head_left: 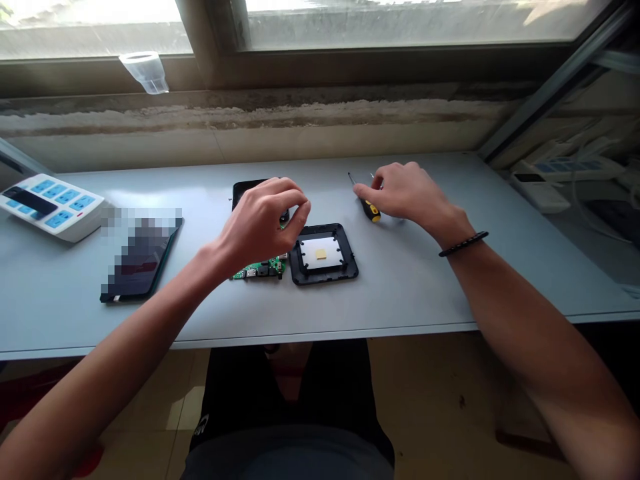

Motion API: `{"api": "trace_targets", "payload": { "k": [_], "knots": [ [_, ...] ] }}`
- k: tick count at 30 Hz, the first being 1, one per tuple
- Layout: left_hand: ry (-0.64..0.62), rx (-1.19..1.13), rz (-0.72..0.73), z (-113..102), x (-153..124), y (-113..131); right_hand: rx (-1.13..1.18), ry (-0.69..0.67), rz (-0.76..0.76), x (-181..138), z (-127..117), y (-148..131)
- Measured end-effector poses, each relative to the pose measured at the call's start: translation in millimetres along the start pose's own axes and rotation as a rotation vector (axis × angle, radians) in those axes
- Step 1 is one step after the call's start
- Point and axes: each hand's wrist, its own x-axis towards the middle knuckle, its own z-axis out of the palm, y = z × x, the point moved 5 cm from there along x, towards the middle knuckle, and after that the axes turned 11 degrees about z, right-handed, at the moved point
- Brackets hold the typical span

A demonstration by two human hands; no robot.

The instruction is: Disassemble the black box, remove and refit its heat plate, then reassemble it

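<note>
My left hand [263, 220] hovers over a green circuit board [260, 269], fingers curled in a loose pinch; whether they hold anything is hidden. Behind it lies a black cover [245, 190], mostly hidden by the hand. Right of the board sits a black square case half [324, 254] with a silver plate and a small yellow pad in its middle. My right hand [407, 193], with a black bracelet at the wrist, rests fingers-down on the table, its fingertips closed on the yellow-and-black handle of a screwdriver [367, 203] that lies on the table.
A white power strip with blue sockets [50, 205] sits at the far left. A dark phone [140, 260] lies left of the board. A clear plastic cup [145, 70] stands on the window ledge. More power strips [565, 170] lie beyond the table's right edge.
</note>
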Motion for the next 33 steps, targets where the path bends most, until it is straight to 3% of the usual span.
{"api": "trace_targets", "payload": {
  "k": [5,14,33],
  "knots": [
    [-0.145,-0.026,0.121,-9.1,-15.3,5.6,0.043,0.086,-0.045,-5.0,-2.1,-4.3],
    [-0.352,0.142,0.178,-17.1,-65.3,25.9,0.092,0.117,-0.068,-9.0,-2.6,-7.7],
    [-0.261,-0.103,0.054,-9.9,-73.2,24.3,0.051,0.133,-0.110,-14.6,-2.8,-16.0]
  ]
}}
